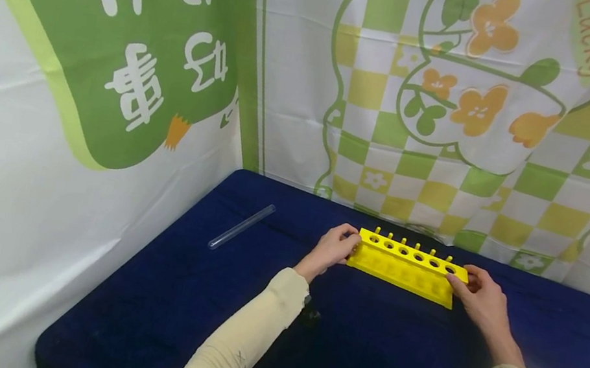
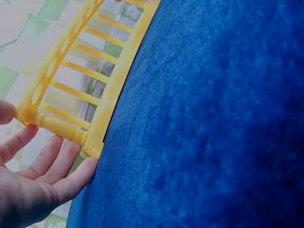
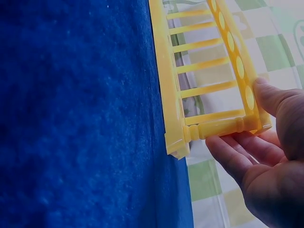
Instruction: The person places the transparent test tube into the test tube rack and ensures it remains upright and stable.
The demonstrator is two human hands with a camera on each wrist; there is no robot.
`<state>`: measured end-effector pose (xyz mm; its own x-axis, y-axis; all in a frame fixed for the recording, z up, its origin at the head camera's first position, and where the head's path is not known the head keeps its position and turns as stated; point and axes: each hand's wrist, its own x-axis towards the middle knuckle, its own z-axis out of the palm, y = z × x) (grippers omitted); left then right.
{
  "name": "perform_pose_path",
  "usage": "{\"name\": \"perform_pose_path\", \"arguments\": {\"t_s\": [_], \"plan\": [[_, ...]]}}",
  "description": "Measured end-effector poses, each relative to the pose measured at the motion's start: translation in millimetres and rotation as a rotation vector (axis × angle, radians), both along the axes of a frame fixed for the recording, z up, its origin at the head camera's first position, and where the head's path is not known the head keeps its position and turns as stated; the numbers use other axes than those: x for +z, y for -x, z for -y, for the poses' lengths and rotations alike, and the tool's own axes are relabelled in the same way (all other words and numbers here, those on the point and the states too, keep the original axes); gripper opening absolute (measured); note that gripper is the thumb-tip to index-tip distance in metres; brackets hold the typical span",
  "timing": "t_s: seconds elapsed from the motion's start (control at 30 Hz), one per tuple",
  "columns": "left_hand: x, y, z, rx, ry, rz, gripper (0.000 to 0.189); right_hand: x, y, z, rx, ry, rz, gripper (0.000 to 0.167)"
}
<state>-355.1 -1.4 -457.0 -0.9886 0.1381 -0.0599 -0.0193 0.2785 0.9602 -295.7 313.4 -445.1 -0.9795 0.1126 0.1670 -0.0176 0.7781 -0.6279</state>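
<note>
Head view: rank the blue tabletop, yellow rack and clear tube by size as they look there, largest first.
1. Blue tabletop: spreads under the other two.
2. Yellow rack: longer and broader than the tube.
3. Clear tube: slim, lying left of the rack.

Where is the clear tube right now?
In the head view, the clear tube lies on the dark blue tabletop, left of the left hand and yellow rack.
</note>
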Motion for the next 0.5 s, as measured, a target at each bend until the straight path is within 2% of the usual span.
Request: {"name": "perform_pose_path", "arguments": {"t_s": [0.5], "plan": [[-0.7, -1.3, 4.1, 0.020, 0.000, -0.001, 0.027, 0.6, 2.1, 6.2, -0.003, 0.002, 0.007, 0.079]]}}
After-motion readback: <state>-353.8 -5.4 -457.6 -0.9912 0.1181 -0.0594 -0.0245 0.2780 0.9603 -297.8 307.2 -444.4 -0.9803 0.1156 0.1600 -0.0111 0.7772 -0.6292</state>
